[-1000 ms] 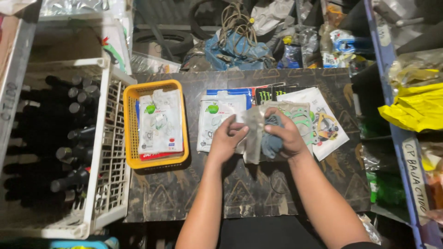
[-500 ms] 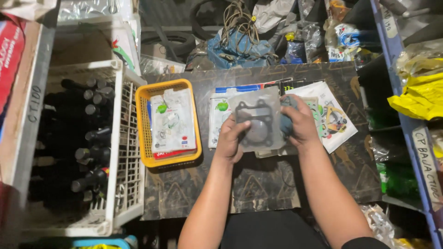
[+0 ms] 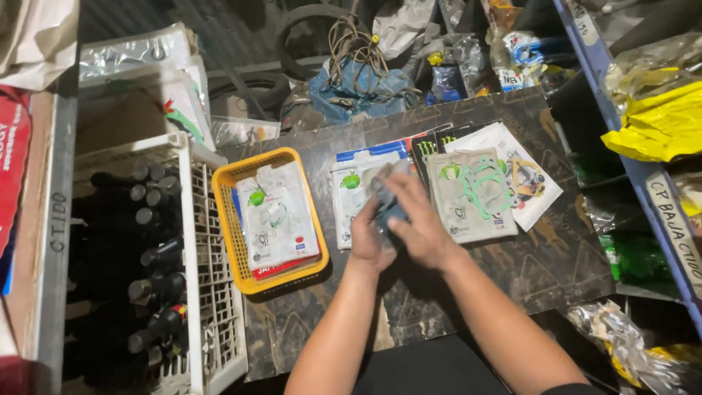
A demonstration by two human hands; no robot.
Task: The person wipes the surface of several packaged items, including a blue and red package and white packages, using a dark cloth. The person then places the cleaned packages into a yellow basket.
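Observation:
My left hand (image 3: 368,240) grips a clear plastic packet (image 3: 383,178) with a gasket inside, holding it just above the dark table (image 3: 512,278). My right hand (image 3: 418,225) lies across the packet from the right and presses a blue cloth (image 3: 393,213) against it. Under the hands lies another flat packet (image 3: 346,192) with a green round mark. To the right, several more gasket packets (image 3: 472,192) overlap on the table. A yellow mesh basket (image 3: 227,232) left of my hands holds a small stack of similar packets (image 3: 278,219).
A white slatted crate (image 3: 194,292) full of dark bottles (image 3: 150,256) stands at the left. Bags, wire and a blue bundle (image 3: 358,88) crowd the table's far edge. A blue shelf frame (image 3: 621,146) with a yellow bag (image 3: 658,124) runs along the right.
The packet was held up flat between both hands. It is now lower and further left, with my right hand and the cloth laid over it. The camera view has shifted.

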